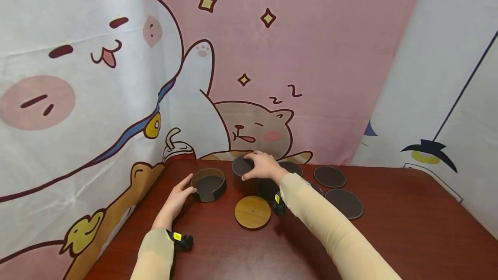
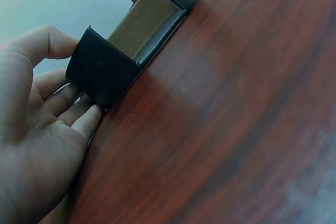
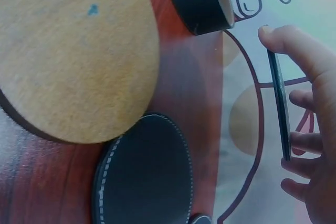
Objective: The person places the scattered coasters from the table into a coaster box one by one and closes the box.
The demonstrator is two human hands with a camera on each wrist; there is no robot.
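My left hand is at the left side of a round black coaster holder, thumb and fingers around its outer wall. The holder has a brown inside and a slot in front; in the left wrist view its wall stands on the table. My right hand pinches a dark round coaster between thumb and fingers, raised just right of the holder. Seen from the right wrist, that coaster is edge-on. A tan round disc with a dark edge lies in front of the right hand.
Several dark coasters lie on the right, among them one at the back and one nearer; others are partly under the right arm. The reddish-brown table meets a printed cartoon cloth at its back and left.
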